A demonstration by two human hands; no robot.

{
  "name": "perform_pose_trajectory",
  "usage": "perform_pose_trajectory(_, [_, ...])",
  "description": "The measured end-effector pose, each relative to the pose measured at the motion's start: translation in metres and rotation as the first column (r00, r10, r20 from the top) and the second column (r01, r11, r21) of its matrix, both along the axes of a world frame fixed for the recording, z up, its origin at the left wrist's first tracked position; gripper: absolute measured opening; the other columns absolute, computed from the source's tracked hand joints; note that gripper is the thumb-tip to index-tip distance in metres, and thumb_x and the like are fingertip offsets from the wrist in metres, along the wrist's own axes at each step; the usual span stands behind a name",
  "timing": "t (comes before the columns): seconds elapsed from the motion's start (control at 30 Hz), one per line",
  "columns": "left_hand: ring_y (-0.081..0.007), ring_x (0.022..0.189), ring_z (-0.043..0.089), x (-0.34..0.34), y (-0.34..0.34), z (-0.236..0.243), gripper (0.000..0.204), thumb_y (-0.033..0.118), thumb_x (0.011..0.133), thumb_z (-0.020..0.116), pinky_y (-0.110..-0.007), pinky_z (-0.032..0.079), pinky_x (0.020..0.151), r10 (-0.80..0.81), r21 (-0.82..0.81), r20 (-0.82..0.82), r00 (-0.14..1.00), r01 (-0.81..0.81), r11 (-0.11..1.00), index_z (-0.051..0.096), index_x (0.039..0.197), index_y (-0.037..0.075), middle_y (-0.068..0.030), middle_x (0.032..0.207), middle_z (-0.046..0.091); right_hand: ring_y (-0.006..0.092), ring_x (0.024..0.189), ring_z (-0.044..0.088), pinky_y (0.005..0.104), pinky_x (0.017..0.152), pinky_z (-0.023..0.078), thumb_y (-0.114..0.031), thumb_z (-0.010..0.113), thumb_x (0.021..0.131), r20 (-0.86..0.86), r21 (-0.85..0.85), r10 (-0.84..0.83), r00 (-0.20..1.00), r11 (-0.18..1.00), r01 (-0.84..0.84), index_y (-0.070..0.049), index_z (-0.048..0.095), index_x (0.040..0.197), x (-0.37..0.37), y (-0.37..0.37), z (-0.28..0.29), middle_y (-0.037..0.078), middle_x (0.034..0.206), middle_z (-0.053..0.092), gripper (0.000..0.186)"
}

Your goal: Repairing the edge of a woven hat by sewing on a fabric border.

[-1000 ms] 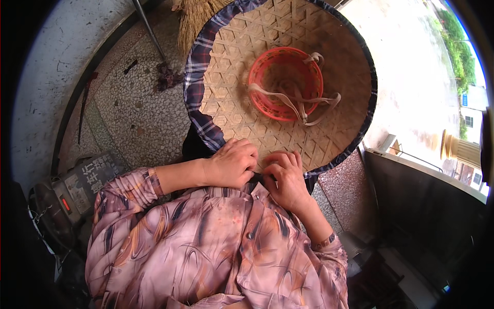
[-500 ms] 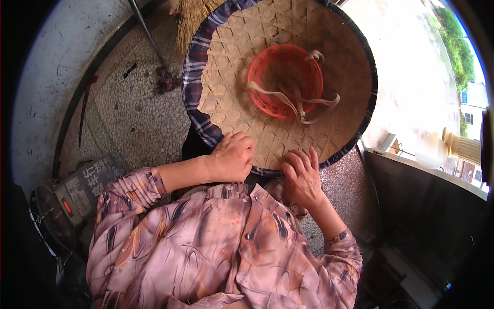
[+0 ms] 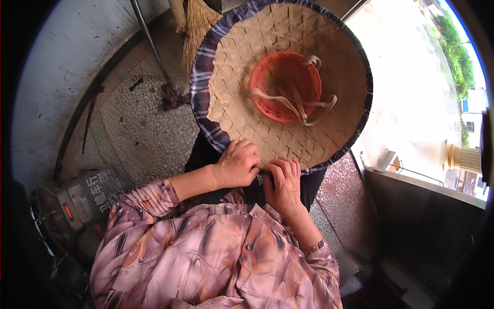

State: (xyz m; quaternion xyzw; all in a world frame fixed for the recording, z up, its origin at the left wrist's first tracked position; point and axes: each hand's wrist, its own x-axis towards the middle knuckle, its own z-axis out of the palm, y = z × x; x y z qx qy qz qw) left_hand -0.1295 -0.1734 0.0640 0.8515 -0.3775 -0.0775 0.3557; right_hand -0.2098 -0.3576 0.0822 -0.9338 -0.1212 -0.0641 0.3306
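Observation:
A wide woven bamboo hat [image 3: 231,67] lies inside up before me, tilted over my lap. Plaid cloth [image 3: 202,95] in dark blue, white and red binds its rim. In its hollow sits a red plastic basket-like insert [image 3: 259,77] with pale cloth straps [image 3: 278,97]. My left hand [image 3: 238,164] is closed on the near rim, fingers curled at the cloth edge. Just right of it, my right hand [image 3: 284,185] pinches the same rim with bent fingers. The two hands nearly touch; anything small between their fingertips is hidden.
A straw broom [image 3: 198,31] and a dark metal rod [image 3: 149,38] stand beyond the hat at left. A dark case-like object [image 3: 90,193] lies by my left elbow. At right is a dark panel [image 3: 422,216], with a bright opening outdoors behind it.
My right hand has moved left along the rim, closer to my left hand, and its fingers have closed in. The hat has shifted slightly in view.

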Motion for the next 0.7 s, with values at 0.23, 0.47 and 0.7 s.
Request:
perform_pose_trajectory(0.23, [-0.0289,0.104,0.055,0.000,0.006,0.007,0.026,0.021,0.071,0.077,-0.045,0.038,0.098,-0.099,-0.019,0.029,0.995,0.100,0.995,0.066,0.091,0.010,-0.0076,0.100,0.059,0.0321,0.105,0.055,0.0543,0.102,0.035,-0.009,0.071,0.073,0.016,-0.027,-0.057,0.998,0.998,0.057,-0.008,0.063,0.092,0.004,0.004,-0.008,0.010,0.103,0.059,0.020])
perform_pose_trajectory(0.47, [-0.0295,0.115,0.052,0.029,0.033,0.040,0.043,0.026,0.070,0.078,-0.047,0.032,0.110,-0.215,0.007,0.060,0.975,0.215,0.977,0.062,0.106,0.008,-0.0097,0.112,0.059,0.0299,0.107,0.055,0.0556,0.105,0.031,-0.008,0.071,0.075,0.006,-0.015,-0.076,0.997,0.997,0.077,-0.010,0.063,0.092,0.008,0.008,0.001,0.007,0.103,0.061,0.019])
perform_pose_trajectory(0.7, [-0.0309,0.111,0.054,0.026,0.037,0.028,0.038,0.018,0.071,0.078,-0.047,0.036,0.105,-0.223,0.049,0.050,0.973,0.221,0.974,0.062,0.103,0.008,-0.0091,0.108,0.060,0.0294,0.109,0.055,0.0553,0.106,0.030,-0.009,0.074,0.073,-0.054,0.053,-0.072,0.996,0.996,0.075,-0.011,0.065,0.090,0.006,0.012,0.002,0.006,0.105,0.062,0.020])
